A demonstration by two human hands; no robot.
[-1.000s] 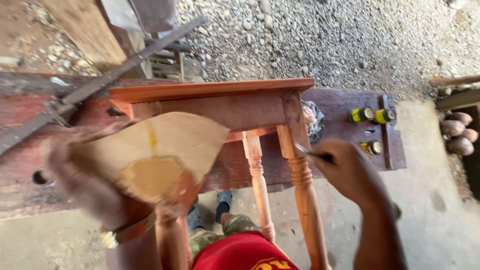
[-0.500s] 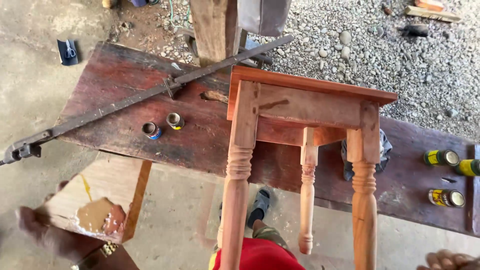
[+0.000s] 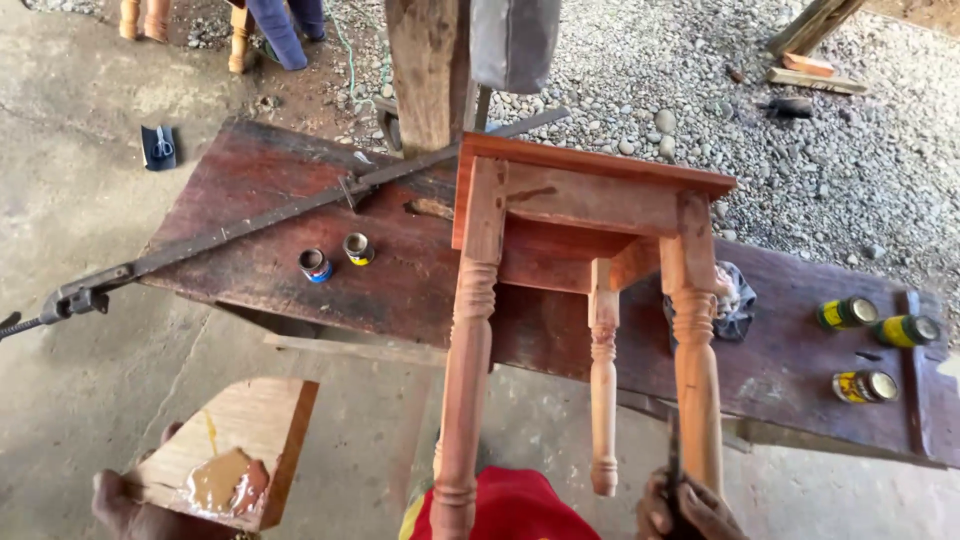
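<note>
A small reddish-brown wooden table (image 3: 590, 215) lies on its side at the centre of the frame, its turned legs pointing toward the viewer, resting on the dark worktop (image 3: 250, 200). At lower left, the left hand (image 3: 135, 505) holds a pale board (image 3: 240, 430) smeared with tan paste. At the bottom edge, the right hand (image 3: 690, 505) grips a thin dark tool (image 3: 673, 450) beside the right leg. Two small open tins (image 3: 335, 257) sit left of centre; three yellow-labelled cans (image 3: 870, 340) lie at right.

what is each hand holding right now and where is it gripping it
Left hand grips the wooden board with brown paste by its near edge. Right hand holds a thin dark tool by its lower end.
</note>
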